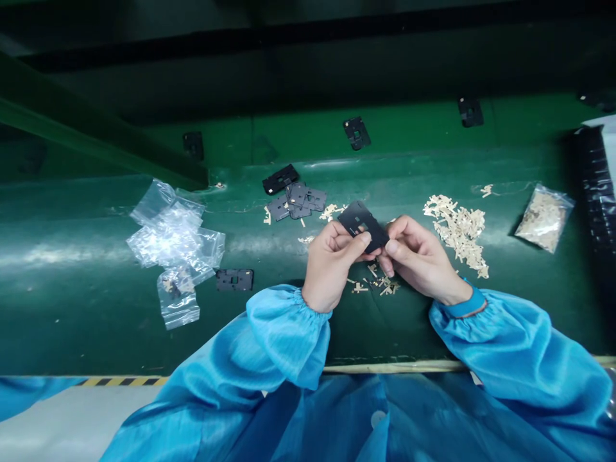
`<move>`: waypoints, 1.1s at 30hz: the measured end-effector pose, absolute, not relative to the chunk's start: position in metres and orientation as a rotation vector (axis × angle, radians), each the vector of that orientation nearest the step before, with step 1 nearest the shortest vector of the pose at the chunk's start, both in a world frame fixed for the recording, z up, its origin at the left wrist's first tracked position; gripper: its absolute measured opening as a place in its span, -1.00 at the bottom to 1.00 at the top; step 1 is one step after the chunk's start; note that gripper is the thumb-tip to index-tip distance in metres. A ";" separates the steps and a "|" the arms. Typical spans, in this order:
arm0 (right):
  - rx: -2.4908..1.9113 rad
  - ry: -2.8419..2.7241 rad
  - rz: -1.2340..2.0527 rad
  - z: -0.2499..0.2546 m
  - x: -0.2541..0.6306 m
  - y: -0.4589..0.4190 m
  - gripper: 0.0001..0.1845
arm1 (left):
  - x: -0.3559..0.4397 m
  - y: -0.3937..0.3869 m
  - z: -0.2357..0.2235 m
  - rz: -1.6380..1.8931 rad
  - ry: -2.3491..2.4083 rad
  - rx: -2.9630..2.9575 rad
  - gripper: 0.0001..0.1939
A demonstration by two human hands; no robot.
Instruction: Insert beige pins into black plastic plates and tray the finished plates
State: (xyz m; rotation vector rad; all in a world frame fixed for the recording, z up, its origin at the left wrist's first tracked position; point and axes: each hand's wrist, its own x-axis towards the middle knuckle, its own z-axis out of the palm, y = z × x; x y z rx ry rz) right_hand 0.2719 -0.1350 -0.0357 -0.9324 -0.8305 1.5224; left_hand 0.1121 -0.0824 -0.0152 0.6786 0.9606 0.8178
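Note:
My left hand (331,268) and my right hand (414,256) both pinch a thin black rectangular plate (362,226) with a small square window, their thumbs on its near edge. Its lower corner is hidden behind my fingers. A loose heap of small beige pieces (457,231) lies just beyond my right hand. A few similar pieces with metallic bits (378,287) lie on the green belt just below my hands. Several dark plates (296,202) lie overlapping beyond my left hand.
Crumpled clear plastic bags (171,240) lie at left, with a single dark plate (234,280) next to them. A filled clear bag of beige pieces (543,218) lies at right. More black plates (357,133) sit on the green surface beyond. A green beam (96,131) crosses the upper left.

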 end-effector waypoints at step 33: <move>-1.919 -1.017 0.794 -0.007 0.374 0.010 -0.73 | 0.110 -0.069 -0.045 0.705 0.868 1.058 -0.65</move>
